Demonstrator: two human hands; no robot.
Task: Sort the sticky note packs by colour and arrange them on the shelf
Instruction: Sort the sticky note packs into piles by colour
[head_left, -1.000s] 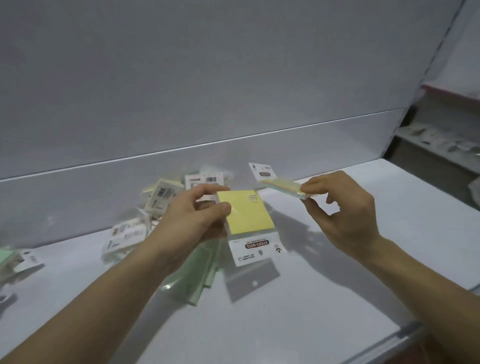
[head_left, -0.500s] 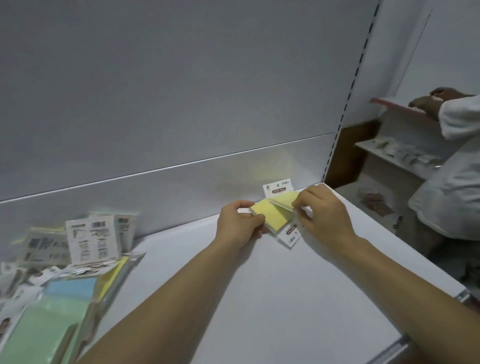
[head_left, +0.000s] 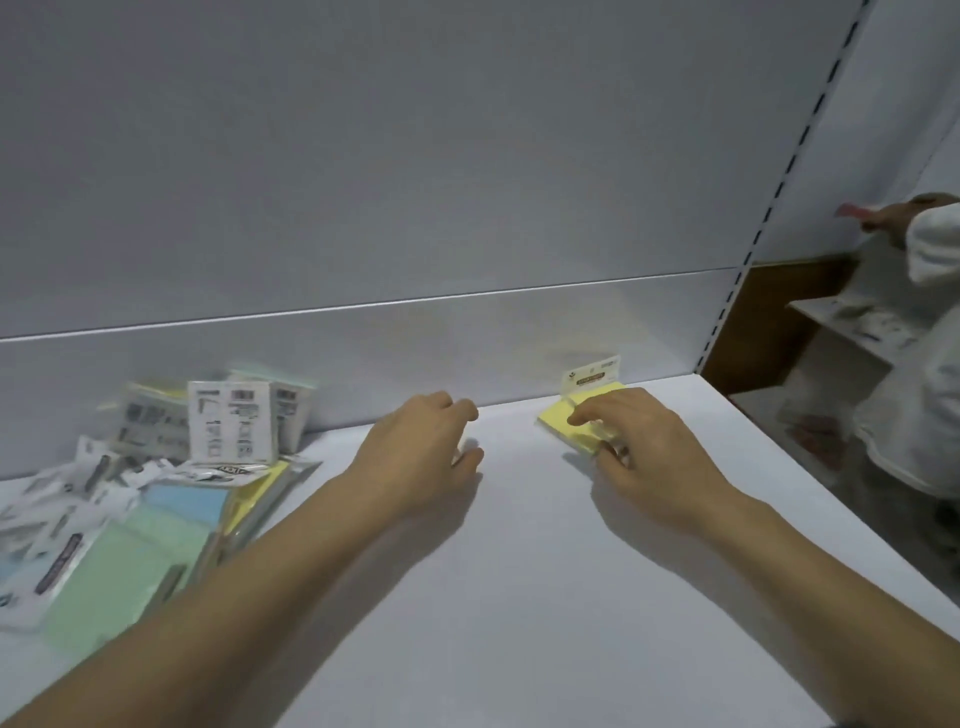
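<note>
Yellow sticky note packs (head_left: 563, 420) lie stacked at the back right of the white shelf (head_left: 519, 571), and their white header card (head_left: 592, 375) leans on the back panel. My right hand (head_left: 644, 452) lies over their near corner, forefinger on top and thumb at the edge, pinching them. My left hand (head_left: 423, 452) hovers to the left of the packs, fingers loosely curled, holding nothing. A mixed pile of green, blue and yellow packs (head_left: 156, 499) lies at the far left.
The shelf's back panel (head_left: 467, 208) rises right behind the packs. At the right, another person in white (head_left: 924, 374) reaches to a neighbouring shelf unit (head_left: 852, 322). The shelf's right edge runs close by the yellow packs.
Both hands carried the yellow packs from the pile to the back right of the shelf and set them down. My left hand has let go and drawn back to the left.
</note>
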